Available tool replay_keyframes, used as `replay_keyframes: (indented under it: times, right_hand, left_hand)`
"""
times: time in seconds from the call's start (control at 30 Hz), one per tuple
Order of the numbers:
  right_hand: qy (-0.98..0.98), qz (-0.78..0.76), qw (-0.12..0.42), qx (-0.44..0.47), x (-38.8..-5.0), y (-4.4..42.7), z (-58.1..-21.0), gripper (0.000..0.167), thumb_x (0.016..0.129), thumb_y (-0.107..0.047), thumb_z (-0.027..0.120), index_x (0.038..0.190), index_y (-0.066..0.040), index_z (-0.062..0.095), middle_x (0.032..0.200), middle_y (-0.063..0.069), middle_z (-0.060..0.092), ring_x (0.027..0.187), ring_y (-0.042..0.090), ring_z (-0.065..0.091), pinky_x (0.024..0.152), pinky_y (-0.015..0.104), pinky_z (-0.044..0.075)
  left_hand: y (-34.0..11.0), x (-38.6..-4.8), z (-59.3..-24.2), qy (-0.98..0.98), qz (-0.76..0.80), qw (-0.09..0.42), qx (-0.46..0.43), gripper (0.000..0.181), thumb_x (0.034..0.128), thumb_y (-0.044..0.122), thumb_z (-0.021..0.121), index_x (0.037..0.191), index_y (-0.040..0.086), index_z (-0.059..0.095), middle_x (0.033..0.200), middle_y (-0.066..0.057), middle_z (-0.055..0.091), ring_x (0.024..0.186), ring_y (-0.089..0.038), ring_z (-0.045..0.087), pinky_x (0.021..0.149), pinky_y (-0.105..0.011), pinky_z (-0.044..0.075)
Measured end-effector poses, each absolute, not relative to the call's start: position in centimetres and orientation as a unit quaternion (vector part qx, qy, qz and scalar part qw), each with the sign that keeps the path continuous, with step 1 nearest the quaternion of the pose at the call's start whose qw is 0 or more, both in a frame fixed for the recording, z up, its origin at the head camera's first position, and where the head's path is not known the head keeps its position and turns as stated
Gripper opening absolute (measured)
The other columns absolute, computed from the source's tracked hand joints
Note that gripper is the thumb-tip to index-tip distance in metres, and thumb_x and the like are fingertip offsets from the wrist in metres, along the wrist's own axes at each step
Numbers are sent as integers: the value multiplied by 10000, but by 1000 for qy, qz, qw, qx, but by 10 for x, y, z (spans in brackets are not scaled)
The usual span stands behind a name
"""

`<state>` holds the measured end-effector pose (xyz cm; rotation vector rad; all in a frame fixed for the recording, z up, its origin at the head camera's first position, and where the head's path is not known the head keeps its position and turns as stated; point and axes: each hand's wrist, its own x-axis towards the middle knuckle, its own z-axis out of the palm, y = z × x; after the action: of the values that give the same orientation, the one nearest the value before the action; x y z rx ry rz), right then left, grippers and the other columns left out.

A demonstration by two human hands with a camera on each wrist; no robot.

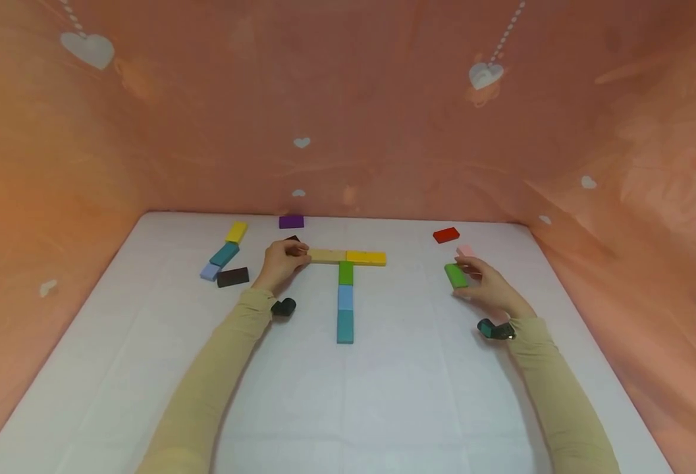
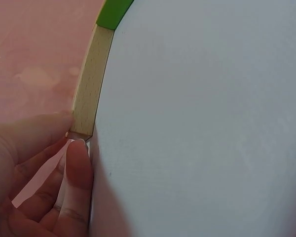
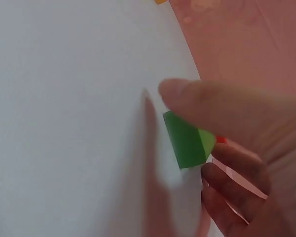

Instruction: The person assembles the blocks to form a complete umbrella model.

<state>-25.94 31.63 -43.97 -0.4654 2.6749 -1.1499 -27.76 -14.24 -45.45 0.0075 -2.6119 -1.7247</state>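
In the head view, my left hand point(image 1: 281, 264) is at the left end of a plain wooden block point(image 1: 327, 256), its fingertips pinching that end. The left wrist view shows the fingers against the same wooden block point(image 2: 92, 81). A yellow-orange block point(image 1: 366, 259) continues the row to the right. Below their joint run a green block point(image 1: 346, 272), a light blue block point(image 1: 345, 297) and a teal block point(image 1: 345, 326), forming a T. My right hand point(image 1: 486, 286) spreads its thumb and fingers around another green block point(image 1: 456, 276); in the right wrist view, the thumb partly covers this green block point(image 3: 185, 140).
At the left lie a yellow block point(image 1: 236, 232), a teal block point(image 1: 224, 254), a light blue block point(image 1: 210, 272) and a dark block point(image 1: 233, 277). Further back are a purple block point(image 1: 291, 222) and a red block point(image 1: 446, 235). A pink block point(image 1: 465, 251) is beside the right hand.
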Motion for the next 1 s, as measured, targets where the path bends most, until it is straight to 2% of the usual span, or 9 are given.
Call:
replay_keyframes:
  times: [0.3, 0.57, 0.8, 1.0]
  right_hand:
    - [904, -376, 94, -178, -262, 317, -441, 760, 802, -109, 780, 1433, -26, 363, 1438, 206, 367, 1264, 392, 379, 1058, 531, 309]
    - [902, -378, 86, -192, -261, 315, -443, 721, 815, -43, 750, 1421, 3, 363, 1430, 226, 376, 1263, 399, 376, 1063, 534, 298]
    - [904, -375, 88, -187, -259, 315, -443, 700, 829, -26, 728, 1422, 2, 357, 1422, 227, 384, 1270, 395, 368, 1064, 543, 287]
    - [902, -380, 90, -184, -261, 315, -442, 688, 839, -33, 719, 1423, 4, 358, 1443, 225, 359, 1276, 394, 357, 1067, 543, 282]
  left_hand:
    - [-141, -276, -453, -836, -548, 1, 3, 236, 852, 56, 714, 1077, -9, 682, 947, -146, 643, 808, -200, 571, 670, -212, 514]
    - [-142, -277, -453, -838, -546, 5, 0, 236, 850, 66, 719, 1072, -6, 688, 934, -147, 640, 799, -204, 568, 669, -228, 518]
    - [-142, -277, -454, -837, -547, 6, -1, 236, 846, 67, 723, 1067, -7, 689, 933, -150, 645, 770, -192, 582, 656, -223, 520]
    - [-141, -277, -453, -835, -551, -3, 5, 235, 851, 71, 718, 1075, 5, 684, 951, -140, 637, 808, -204, 578, 676, -230, 527]
